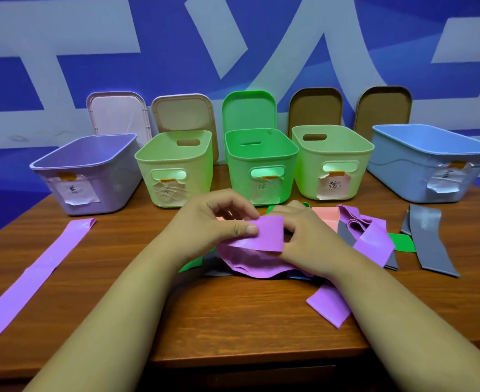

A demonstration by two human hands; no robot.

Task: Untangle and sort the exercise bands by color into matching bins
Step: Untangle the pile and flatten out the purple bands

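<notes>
bins (239, 176) behind bands (250, 263) (heaped), lids (248, 108) rearmost

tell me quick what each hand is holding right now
Left hand: pinches the purple band between thumb and fingers.
Right hand: fingers curled on the same purple band's right edge.

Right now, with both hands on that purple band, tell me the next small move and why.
Probably lift the purple band up and toward you to pull it free. The left hand and right hand both pinch its folded end, but the rest lies tangled over a green band and a grey band, so it cannot go to the purple bin yet.
</notes>
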